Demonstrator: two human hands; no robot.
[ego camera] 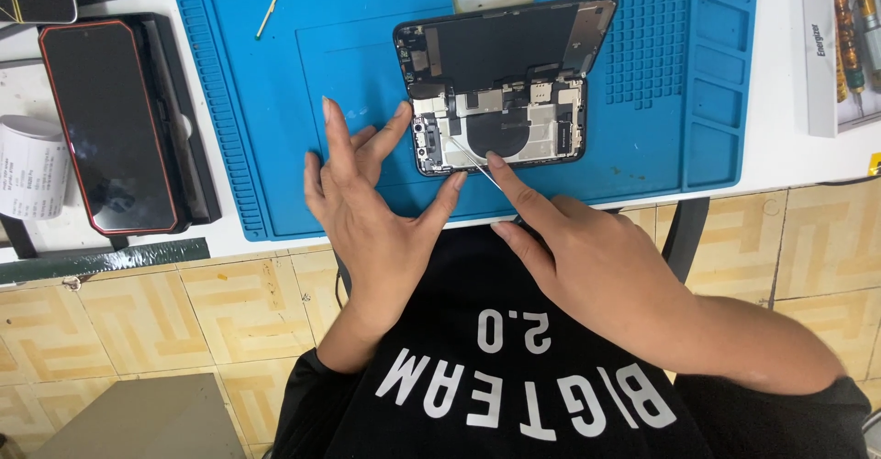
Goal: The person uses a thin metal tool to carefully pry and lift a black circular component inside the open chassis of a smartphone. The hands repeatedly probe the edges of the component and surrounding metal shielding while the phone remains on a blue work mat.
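Head view: opened phone (500, 87) lies on the blue mat (275, 101), just ahead of both hands, long axis running away from the person. Left hand (372, 197), fingers spread, braces its near-left corner. Right hand (587, 257) pinches a thin metal tool (470, 161), tip inside the phone.

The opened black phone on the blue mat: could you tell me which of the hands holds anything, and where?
The right hand pinches a thin metal tool near its rear end. The left hand steadies the opened black phone at its lower left corner.
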